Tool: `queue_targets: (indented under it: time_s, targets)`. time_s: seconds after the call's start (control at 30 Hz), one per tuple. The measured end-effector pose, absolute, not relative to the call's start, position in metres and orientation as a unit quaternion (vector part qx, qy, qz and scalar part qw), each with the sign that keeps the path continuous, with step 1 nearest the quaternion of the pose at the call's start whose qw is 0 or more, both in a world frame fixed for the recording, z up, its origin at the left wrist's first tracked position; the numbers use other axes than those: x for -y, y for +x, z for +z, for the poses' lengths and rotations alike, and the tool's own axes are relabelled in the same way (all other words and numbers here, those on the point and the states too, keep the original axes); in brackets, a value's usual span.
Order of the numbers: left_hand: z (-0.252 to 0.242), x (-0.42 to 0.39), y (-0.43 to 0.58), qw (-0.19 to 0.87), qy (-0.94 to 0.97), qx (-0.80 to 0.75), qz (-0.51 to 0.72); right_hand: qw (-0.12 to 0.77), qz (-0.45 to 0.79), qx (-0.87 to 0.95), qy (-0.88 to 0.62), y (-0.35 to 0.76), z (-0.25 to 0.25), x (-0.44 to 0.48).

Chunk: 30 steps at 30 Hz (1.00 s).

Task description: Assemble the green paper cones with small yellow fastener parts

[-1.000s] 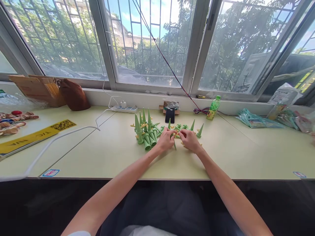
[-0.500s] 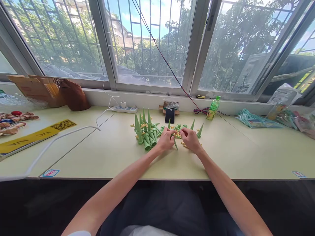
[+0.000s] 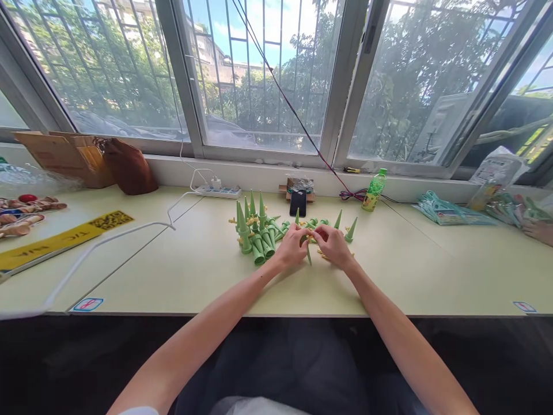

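Note:
My left hand [image 3: 292, 246] and my right hand [image 3: 332, 245] meet over the middle of the pale green table [image 3: 207, 271], both closed on one green cone spike [image 3: 308, 254] whose tip points down toward me. A cluster of green cone spikes [image 3: 257, 229] with small yellow fittings stands and lies just left of my left hand. Two more upright green cones [image 3: 351, 230] stand right of my right hand. A few yellow pieces [image 3: 323, 255] lie under my right hand.
A black phone [image 3: 298, 202] lies behind the cones, with a power strip [image 3: 218, 191] and white cable [image 3: 108, 239] to the left. A green bottle [image 3: 374, 190] stands at the right. Packets [image 3: 444, 212] lie far right, where another person's hand [image 3: 539, 230] shows.
My hands have stayed in place, fingers shifting slightly on the cone; the spike tip swung a little. The other person's hand at the far right edge moved into view.

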<state>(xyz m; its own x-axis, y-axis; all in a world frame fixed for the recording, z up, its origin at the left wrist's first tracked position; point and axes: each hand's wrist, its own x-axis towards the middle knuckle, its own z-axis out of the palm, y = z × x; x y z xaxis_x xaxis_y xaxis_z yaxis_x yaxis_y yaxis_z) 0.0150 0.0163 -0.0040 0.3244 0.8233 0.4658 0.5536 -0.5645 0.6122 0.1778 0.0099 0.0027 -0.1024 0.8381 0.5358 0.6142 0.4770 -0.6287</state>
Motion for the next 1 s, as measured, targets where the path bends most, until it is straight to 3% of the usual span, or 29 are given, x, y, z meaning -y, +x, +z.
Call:
queue_targets:
  time_s: [1.0]
  targets:
    - [-0.0015, -0.0147, 0.0153, 0.167, 0.801, -0.415, 0.399, 0.432, 0.142, 0.759, -0.466, 0.1778, 0.0014, -0.0102]
